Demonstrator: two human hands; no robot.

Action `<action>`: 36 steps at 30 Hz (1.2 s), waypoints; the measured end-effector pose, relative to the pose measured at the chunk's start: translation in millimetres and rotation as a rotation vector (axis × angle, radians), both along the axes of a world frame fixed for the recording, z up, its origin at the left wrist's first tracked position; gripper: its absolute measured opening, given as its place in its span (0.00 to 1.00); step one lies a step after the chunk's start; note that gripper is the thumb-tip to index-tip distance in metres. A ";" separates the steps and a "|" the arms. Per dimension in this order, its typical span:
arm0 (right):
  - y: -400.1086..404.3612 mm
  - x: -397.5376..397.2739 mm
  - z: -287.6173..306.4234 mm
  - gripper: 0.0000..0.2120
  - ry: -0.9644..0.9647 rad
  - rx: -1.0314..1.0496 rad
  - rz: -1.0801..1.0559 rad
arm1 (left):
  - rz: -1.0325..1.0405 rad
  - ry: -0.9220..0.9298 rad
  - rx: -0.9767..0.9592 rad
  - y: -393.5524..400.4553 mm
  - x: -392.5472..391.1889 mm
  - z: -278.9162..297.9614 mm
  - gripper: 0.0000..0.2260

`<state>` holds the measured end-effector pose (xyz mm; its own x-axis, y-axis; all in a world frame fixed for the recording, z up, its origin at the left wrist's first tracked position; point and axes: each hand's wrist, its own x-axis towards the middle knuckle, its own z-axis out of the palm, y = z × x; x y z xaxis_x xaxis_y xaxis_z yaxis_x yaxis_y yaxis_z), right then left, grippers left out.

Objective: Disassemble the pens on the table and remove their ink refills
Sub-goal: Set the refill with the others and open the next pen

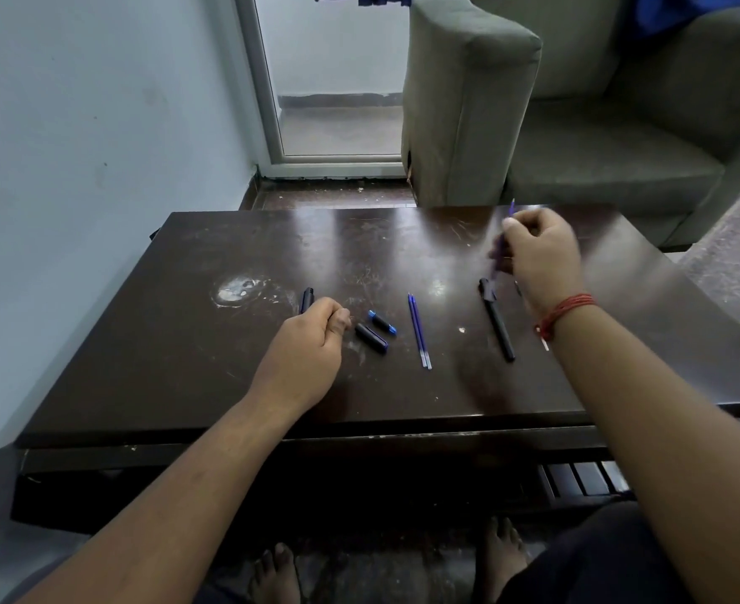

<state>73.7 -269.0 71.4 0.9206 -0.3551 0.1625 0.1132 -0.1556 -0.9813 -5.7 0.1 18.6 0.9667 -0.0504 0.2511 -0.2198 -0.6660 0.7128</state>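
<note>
My left hand (pixel 315 337) is closed around a black pen barrel (pixel 307 299), whose end sticks out past my fingers, low over the dark table (pixel 185 342). My right hand (pixel 542 259) is raised over the table's right side, pinching a thin blue ink refill (pixel 504 237) that looks blurred. Below it a whole black pen (pixel 498 321) lies on the table. Two blue refills (pixel 419 332) lie side by side in the middle. Two short black caps with blue ends (pixel 376 331) lie just right of my left hand.
A grey armchair (pixel 577 115) stands beyond the table's far right edge. A pale wall runs along the left, and a glass door (pixel 333 80) is at the back. A white scuff marks the tabletop (pixel 235 289). My bare feet show under the table's front edge.
</note>
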 end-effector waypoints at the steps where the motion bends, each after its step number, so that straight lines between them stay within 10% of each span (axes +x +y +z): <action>1: -19.3 2.8 -6.1 0.03 0.014 -0.245 -0.058 | -0.001 0.001 0.003 -0.5 0.1 0.0 0.11; 5: -73.9 10.3 -35.9 0.05 0.186 -0.754 -0.182 | -0.002 0.000 0.014 -1.5 -0.5 -0.6 0.11; 24: -75.5 19.1 -64.7 0.06 0.405 -0.923 -0.101 | -0.013 -0.012 0.070 1.9 -0.6 0.9 0.11; 36: -39.8 7.4 -42.1 0.08 0.193 -0.940 -0.104 | -0.005 -0.018 0.065 1.7 0.4 0.4 0.11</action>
